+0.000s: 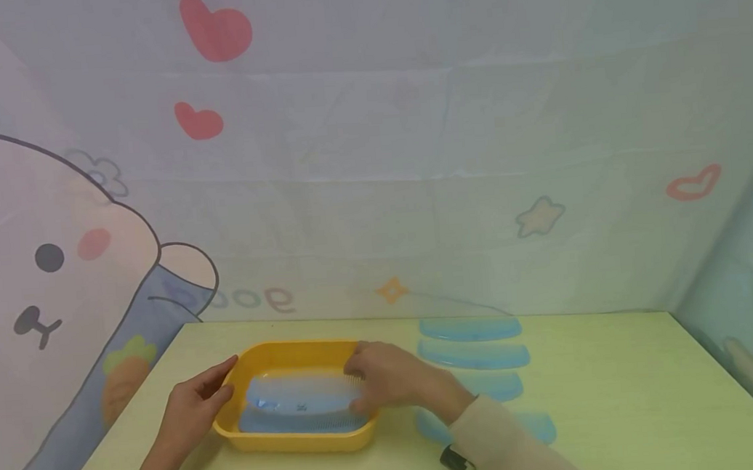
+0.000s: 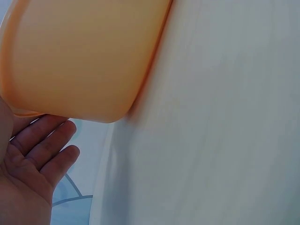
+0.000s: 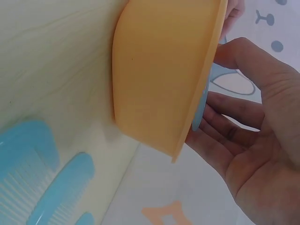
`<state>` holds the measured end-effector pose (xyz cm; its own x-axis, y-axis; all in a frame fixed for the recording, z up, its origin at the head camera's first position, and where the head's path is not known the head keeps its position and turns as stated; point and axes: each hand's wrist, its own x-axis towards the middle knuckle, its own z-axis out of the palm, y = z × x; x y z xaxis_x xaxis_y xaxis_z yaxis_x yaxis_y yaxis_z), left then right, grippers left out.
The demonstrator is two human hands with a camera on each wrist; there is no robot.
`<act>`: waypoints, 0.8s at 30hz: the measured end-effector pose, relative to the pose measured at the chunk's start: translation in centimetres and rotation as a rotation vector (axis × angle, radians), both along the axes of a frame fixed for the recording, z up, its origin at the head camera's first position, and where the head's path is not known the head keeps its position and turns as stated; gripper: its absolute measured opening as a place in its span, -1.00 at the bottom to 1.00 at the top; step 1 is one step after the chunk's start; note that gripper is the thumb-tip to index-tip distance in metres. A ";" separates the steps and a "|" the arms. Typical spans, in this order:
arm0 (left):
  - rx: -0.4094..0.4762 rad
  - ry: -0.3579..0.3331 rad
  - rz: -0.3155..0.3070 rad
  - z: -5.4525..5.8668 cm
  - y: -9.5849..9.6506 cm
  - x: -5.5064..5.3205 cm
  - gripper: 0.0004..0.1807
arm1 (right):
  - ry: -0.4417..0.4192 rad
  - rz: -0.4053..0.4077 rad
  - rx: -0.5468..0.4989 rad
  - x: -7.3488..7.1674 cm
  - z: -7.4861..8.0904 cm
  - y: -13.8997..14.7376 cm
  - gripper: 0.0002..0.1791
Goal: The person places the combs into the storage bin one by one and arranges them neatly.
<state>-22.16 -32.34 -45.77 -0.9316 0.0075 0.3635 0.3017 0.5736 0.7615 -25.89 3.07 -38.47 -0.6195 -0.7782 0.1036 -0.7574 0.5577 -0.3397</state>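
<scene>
A yellow plastic basin stands at the left of the table with translucent blue combs lying inside it. My left hand holds the basin's left rim, with thumb and fingertips at the edge. Over the basin's right end, my right hand reaches past the rim and pinches the end of a blue comb. In the right wrist view that comb shows just above the rim, between thumb and fingers; the rest of it is hidden by the basin wall.
Several more blue combs lie in a column right of the basin, among them one at the back and one at the front partly covered by the right forearm. A printed cloth hangs behind the pale yellow table.
</scene>
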 end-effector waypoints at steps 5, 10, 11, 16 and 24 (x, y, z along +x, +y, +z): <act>0.002 0.006 0.004 0.1 0.1 0.1 -0.54 | 0.013 0.012 0.040 0.0 -0.5 -0.6 -0.80; 0.006 0.009 0.004 0.3 0.3 0.1 -0.55 | 0.010 0.008 0.066 0.0 -0.8 -0.9 -0.62; 0.005 0.011 0.004 0.3 0.3 0.1 -0.55 | 0.007 0.007 0.068 0.0 -0.9 -0.9 -0.64; 0.005 0.026 -0.001 0.3 0.3 0.1 -0.55 | -0.005 0.030 0.069 0.2 -0.7 -1.1 -0.69; -0.002 0.017 0.001 0.1 0.2 0.0 -0.55 | 0.002 0.051 0.093 0.4 -0.8 -1.4 -0.64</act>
